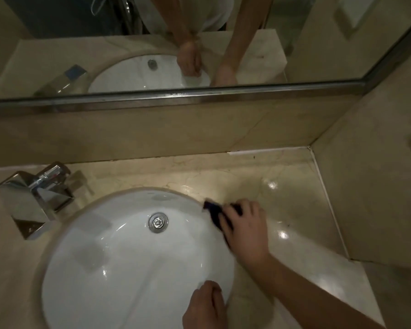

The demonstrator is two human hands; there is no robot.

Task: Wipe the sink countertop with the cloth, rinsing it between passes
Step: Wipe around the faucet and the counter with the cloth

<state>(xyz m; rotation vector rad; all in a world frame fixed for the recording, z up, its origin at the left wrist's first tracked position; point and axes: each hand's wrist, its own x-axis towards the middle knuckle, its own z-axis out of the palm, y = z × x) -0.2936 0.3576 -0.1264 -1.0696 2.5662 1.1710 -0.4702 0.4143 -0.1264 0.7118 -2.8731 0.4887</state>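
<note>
Cloth (pixel 212 211) under right hand (pixel 244 224), sink (pixel 119 252) rim

Cloth (pixel 213 213) — dark, bunched, lying across the sink's right rim on the countertop (pixel 282 200). Countertop — beige marble, glossy, surrounding a white round sink (pixel 119 252).

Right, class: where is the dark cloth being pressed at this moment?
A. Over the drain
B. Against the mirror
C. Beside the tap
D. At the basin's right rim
D: the right hand holds the dark cloth at the basin's right rim, where it meets the countertop.
</note>
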